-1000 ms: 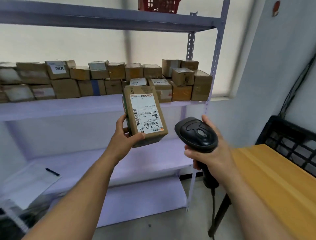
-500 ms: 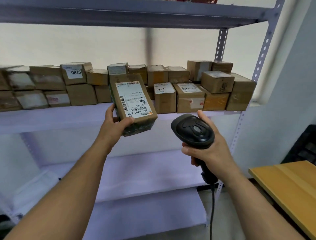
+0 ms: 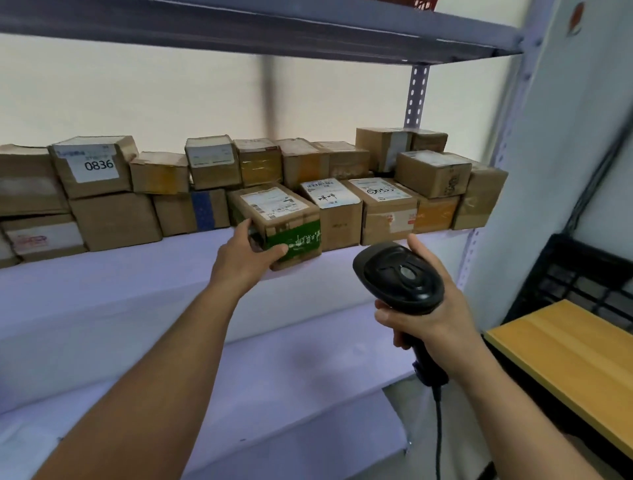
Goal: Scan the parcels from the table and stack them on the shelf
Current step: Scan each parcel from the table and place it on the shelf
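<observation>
Left hand: thumb and fingers curled round the near left corner of the parcel, thumb on the front face, fingers on the left side. The parcel is on the middle shelf, front row, label up, green tape on the near face. Its right side is against a white-labelled box. Can't tell whether its base is fully flat on the board.

Right hand: wrapped round the handle of the black scanner, held below and to the right of the parcel, apart from it. The cable hangs down from the handle.

Middle shelf contents: cardboard boxes along the back, mostly two high. Box marked 0836 is top layer, left part. Blue-taped box is just left of the held parcel. Right end: a labelled box, an orange-taped one and a smaller box sitting on top.

Top shelf: only the underside shows, plus a bit of a red basket above it; contents not visible.

Right: wooden table, with a black crate behind it; can't see inside.
</observation>
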Action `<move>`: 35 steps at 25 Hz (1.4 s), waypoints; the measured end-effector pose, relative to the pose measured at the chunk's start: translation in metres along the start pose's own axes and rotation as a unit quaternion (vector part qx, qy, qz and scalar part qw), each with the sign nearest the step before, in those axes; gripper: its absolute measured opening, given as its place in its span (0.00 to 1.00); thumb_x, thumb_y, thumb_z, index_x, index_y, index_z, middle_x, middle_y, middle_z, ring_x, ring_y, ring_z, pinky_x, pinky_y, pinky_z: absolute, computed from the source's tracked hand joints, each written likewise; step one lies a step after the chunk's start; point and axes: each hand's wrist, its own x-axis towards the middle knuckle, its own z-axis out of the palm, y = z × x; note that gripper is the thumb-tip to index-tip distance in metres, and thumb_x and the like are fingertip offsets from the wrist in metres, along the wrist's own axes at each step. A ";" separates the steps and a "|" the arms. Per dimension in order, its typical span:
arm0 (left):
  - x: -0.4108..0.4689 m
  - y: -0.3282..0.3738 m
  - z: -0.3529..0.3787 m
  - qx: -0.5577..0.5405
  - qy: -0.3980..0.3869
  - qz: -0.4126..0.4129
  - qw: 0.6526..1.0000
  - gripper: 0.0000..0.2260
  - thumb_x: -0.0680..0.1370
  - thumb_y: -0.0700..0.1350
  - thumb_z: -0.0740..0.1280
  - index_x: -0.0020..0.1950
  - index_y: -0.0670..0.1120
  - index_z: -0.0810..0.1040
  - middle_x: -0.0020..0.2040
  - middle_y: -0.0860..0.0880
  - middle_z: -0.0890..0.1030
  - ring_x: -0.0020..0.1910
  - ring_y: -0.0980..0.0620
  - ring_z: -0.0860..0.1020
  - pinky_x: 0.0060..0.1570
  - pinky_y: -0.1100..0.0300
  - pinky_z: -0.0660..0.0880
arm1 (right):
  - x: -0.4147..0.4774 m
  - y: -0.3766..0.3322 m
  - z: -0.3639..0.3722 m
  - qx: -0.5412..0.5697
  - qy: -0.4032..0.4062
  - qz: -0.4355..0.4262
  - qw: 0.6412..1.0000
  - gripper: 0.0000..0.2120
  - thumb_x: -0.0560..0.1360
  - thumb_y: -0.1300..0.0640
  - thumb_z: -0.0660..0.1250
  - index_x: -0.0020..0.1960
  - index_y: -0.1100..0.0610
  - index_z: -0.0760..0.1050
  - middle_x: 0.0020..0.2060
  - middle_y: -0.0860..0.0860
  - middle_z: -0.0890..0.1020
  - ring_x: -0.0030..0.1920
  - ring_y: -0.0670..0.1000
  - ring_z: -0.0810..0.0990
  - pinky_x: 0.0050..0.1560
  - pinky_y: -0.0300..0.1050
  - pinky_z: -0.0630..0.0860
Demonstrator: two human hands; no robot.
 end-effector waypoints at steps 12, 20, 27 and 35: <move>0.009 -0.025 0.007 0.055 0.032 0.085 0.994 0.33 0.77 0.50 0.69 0.77 0.47 0.59 0.74 0.45 0.67 0.72 0.44 0.65 0.67 0.47 0.66 | -0.035 -0.008 0.001 0.001 0.062 0.034 0.998 0.47 0.66 0.71 0.77 0.65 0.27 0.63 0.55 0.58 0.80 0.30 0.55 0.79 0.28 0.45 0.76; -0.107 -0.005 0.073 0.103 0.078 0.208 0.970 0.32 0.74 0.52 0.72 0.73 0.43 0.65 0.70 0.43 0.68 0.67 0.44 0.66 0.63 0.52 0.66 | -0.094 -0.012 -0.035 0.016 0.088 0.041 0.995 0.47 0.66 0.72 0.77 0.66 0.31 0.62 0.55 0.61 0.80 0.29 0.51 0.78 0.25 0.41 0.74; -0.216 0.038 0.175 0.085 -0.086 0.261 0.958 0.35 0.70 0.50 0.75 0.73 0.43 0.65 0.70 0.43 0.69 0.68 0.43 0.66 0.66 0.51 0.65 | -0.191 -0.009 -0.116 0.017 0.152 0.062 0.986 0.47 0.65 0.71 0.77 0.65 0.30 0.61 0.50 0.59 0.80 0.28 0.51 0.77 0.25 0.42 0.73; -0.337 0.119 0.272 0.059 -0.174 0.331 0.926 0.37 0.70 0.55 0.74 0.74 0.46 0.64 0.68 0.44 0.69 0.67 0.44 0.66 0.66 0.49 0.66 | -0.313 -0.018 -0.226 -0.047 0.251 0.079 0.964 0.50 0.65 0.66 0.80 0.74 0.38 0.56 0.58 0.54 0.80 0.34 0.43 0.81 0.30 0.40 0.78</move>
